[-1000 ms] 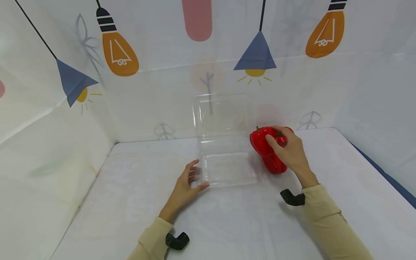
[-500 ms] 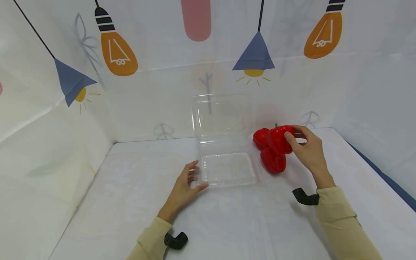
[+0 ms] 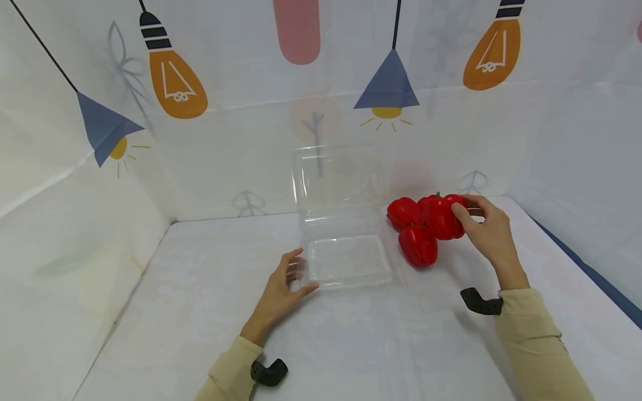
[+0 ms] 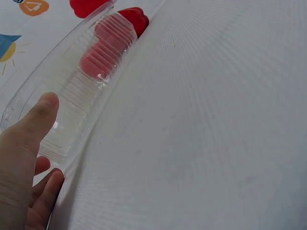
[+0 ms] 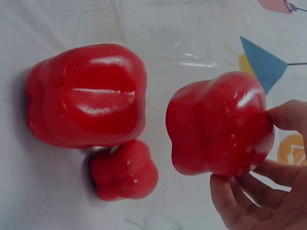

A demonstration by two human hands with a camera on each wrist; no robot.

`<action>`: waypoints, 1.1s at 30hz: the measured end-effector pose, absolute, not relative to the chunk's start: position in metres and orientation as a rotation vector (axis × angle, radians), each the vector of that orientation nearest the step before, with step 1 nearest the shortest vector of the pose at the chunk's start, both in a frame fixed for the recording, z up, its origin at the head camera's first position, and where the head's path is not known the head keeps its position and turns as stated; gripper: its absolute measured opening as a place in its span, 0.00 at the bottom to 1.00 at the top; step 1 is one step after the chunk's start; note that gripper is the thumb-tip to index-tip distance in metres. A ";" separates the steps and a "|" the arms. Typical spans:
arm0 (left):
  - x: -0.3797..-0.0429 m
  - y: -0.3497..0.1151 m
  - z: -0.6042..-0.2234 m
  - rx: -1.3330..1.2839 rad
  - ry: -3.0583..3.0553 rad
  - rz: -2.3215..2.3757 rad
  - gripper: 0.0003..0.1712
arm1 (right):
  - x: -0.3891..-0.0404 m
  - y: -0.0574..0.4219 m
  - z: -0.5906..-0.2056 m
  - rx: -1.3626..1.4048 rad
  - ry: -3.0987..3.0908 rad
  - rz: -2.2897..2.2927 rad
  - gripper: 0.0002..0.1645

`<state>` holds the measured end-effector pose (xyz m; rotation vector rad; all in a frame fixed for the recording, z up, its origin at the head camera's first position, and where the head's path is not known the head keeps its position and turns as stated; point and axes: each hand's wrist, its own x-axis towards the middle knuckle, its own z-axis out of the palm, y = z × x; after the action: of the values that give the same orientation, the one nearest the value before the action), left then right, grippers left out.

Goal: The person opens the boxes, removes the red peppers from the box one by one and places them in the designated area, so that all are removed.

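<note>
In the head view, my right hand [image 3: 489, 231] holds a red bell pepper [image 3: 443, 217] between thumb and fingers. The right wrist view shows that pepper [image 5: 220, 124] raised, apart from a larger pepper [image 5: 86, 96] and a smaller-looking one [image 5: 124, 170] on the table. Left of the held pepper lie another red pepper [image 3: 403, 213] and a nearer one [image 3: 418, 245]; a further red part shows behind it. A clear plastic clamshell container [image 3: 351, 259] stands with its lid [image 3: 338, 178] raised. My left hand [image 3: 278, 292] grips its near left corner, the thumb [image 4: 45, 112] against the wall.
A white cloth covers the table [image 3: 351, 345]. Behind it hangs a pale backdrop [image 3: 241, 150] printed with lamps and bulbs, close to the container's lid. Black curved pieces [image 3: 269, 372] sit at both wrists.
My right hand has moved to the right with the held pepper, which uncovers the pepper beside the container. The left hand keeps its place at the container's corner.
</note>
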<state>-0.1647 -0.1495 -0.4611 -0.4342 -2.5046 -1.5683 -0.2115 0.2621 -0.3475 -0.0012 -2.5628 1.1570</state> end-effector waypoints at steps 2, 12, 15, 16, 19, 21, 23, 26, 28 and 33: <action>-0.165 -0.150 -0.462 -0.448 -2.497 -1.568 0.49 | -0.212 0.265 -0.348 -0.006 -2.582 1.158 0.35; -0.147 -0.145 -0.428 -0.484 -2.505 -1.612 0.46 | -0.212 0.278 -0.351 -0.052 -2.714 1.170 0.39; -0.147 -0.144 -0.428 -0.497 -2.492 -1.609 0.45 | -0.213 0.283 -0.351 -0.050 -2.757 1.175 0.40; -0.147 -0.144 -0.428 -0.498 -2.489 -1.608 0.45 | -0.213 0.284 -0.351 -0.050 -2.772 1.176 0.40; -0.148 -0.144 -0.428 -0.502 -2.483 -1.610 0.45 | -0.215 0.288 -0.351 -0.056 -2.815 1.191 0.41; -0.149 -0.144 -0.428 -0.499 -2.483 -1.611 0.45 | -0.216 0.290 -0.352 -0.064 -2.842 1.201 0.42; -0.149 -0.144 -0.429 -0.498 -2.483 -1.611 0.45 | -0.216 0.291 -0.353 -0.069 -2.859 1.215 0.43; -0.149 -0.144 -0.429 -0.502 -2.481 -1.599 0.46 | -0.217 0.293 -0.354 -0.068 -2.873 1.223 0.43; -0.149 -0.143 -0.429 -0.509 -2.476 -1.593 0.46 | -0.217 0.294 -0.355 -0.062 -2.879 1.224 0.43; -0.148 -0.142 -0.427 -0.499 -2.487 -1.579 0.45 | -0.219 0.297 -0.358 -0.057 -2.910 1.221 0.43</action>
<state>-0.1483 -0.1420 -0.4272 -0.4991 -2.4869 -1.5786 -0.2186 0.2971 -0.3585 -0.0566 -2.9102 1.2214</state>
